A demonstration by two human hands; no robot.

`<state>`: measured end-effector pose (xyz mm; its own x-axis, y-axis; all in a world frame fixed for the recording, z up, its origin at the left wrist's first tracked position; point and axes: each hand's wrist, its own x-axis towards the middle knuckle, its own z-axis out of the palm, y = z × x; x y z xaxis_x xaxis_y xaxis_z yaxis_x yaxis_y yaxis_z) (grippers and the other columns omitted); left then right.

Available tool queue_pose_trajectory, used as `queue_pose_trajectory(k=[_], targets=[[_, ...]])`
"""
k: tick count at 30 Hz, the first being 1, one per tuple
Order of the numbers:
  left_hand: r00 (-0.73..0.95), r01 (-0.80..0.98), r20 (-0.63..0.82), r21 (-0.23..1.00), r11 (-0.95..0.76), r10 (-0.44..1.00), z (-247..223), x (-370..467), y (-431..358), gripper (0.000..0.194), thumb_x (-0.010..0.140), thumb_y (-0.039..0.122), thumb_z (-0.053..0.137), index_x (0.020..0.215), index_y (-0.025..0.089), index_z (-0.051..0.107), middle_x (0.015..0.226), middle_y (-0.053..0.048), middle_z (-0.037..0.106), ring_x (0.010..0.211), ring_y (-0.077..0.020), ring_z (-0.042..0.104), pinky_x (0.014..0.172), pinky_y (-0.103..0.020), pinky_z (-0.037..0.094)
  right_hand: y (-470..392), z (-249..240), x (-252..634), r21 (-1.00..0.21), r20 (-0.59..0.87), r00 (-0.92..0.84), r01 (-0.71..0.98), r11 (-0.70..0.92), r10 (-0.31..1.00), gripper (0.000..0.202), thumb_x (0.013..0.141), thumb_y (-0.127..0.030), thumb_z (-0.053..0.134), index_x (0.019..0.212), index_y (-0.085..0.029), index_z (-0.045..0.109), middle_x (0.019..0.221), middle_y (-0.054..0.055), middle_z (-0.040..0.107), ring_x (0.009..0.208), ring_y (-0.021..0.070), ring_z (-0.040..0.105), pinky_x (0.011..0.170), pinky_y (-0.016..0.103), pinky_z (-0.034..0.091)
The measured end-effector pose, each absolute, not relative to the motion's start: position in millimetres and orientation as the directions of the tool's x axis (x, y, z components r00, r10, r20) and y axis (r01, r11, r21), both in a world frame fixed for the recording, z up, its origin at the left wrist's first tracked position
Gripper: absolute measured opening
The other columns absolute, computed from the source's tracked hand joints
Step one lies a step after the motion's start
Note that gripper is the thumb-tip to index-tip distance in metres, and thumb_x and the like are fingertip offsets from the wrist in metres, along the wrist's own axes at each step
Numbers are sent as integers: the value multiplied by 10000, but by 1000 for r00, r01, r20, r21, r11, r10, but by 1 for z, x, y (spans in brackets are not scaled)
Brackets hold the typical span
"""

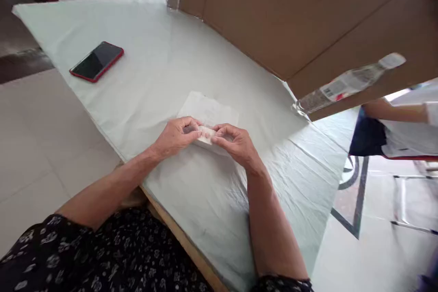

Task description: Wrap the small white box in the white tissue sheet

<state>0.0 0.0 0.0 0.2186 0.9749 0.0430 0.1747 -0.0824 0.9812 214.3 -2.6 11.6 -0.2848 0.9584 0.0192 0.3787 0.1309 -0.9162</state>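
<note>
A white sheet (209, 109), paper or tissue by its look, lies on the pale green tablecloth in front of me. Its near edge is turned up into a narrow fold (206, 134), with small pinkish spots showing on it. My left hand (178, 136) pinches the fold's left end between thumb and fingers. At the right end, my right hand (236, 142) grips the same fold in a similar pinch. The two hands are a short gap apart, and the sheet's far part lies flat beyond them. What is inside the fold, if anything, is hidden.
A phone in a red case (96, 61) lies at the left on the tablecloth (147, 45). Large cardboard panels (273, 13) stand along the far side, with a clear bottle (349, 83) against them. Another person's arm (397, 112) shows at the right.
</note>
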Motion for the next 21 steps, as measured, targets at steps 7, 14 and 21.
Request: queue_pose_trajectory(k=[7, 14, 21], targets=[[211, 196, 47, 977, -89, 976, 6, -1, -5, 181, 771, 338, 695, 724, 171, 646, 1027, -73, 762, 914, -194, 693, 802, -300, 502, -5, 17, 217, -928, -8, -298, 357, 104, 955, 213, 793, -375, 744, 710, -207, 643, 1007, 47, 750, 949, 199, 675, 888, 328, 458], [193, 220, 21, 973, -64, 981, 6, -1, -5, 154, 768, 321, 684, 730, 177, 648, 948, -55, 751, 871, -183, 671, 740, -284, 485, -6, 16, 215, -935, -16, -275, 346, 83, 961, 214, 782, -354, 746, 690, -206, 623, 980, 47, 760, 898, 187, 674, 834, 318, 482], [194, 218, 5, 975, -48, 981, 7, -1, -6, 126, 762, 295, 677, 738, 175, 649, 899, -44, 736, 832, -170, 645, 709, -274, 465, -6, 16, 214, -929, -18, -266, 360, 82, 964, 205, 780, -350, 755, 703, -204, 634, 932, 40, 747, 866, 175, 656, 836, 316, 477]])
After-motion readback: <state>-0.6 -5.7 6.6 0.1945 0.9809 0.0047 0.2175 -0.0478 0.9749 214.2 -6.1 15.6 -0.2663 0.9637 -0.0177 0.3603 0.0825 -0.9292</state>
